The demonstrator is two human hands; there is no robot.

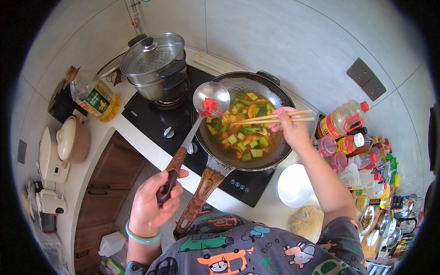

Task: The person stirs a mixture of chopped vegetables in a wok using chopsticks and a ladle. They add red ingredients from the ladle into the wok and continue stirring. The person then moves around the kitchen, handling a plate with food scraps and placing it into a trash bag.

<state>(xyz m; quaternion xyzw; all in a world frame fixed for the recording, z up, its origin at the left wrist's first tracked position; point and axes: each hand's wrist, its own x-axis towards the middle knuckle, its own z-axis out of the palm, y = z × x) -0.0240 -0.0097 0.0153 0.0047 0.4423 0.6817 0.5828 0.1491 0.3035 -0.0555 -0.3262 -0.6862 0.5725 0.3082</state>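
Observation:
My left hand grips the wooden handle of a metal ladle. A small clump of soft red food lies in the ladle's bowl, which hangs over the left side of a wok. Wooden chopsticks are held in my right hand over the wok's right side. Their tips point left, close to the soup's surface; whether they touch it I cannot tell. Reddish soup with chopped green vegetables fills the lower wok. The wok's wooden handle points toward my body.
A lidded steamer pot stands on the hob's left burner, beside an oil bottle. Right of the hob are a white bowl and bagged noodles. Several sauce bottles and jars crowd the right counter.

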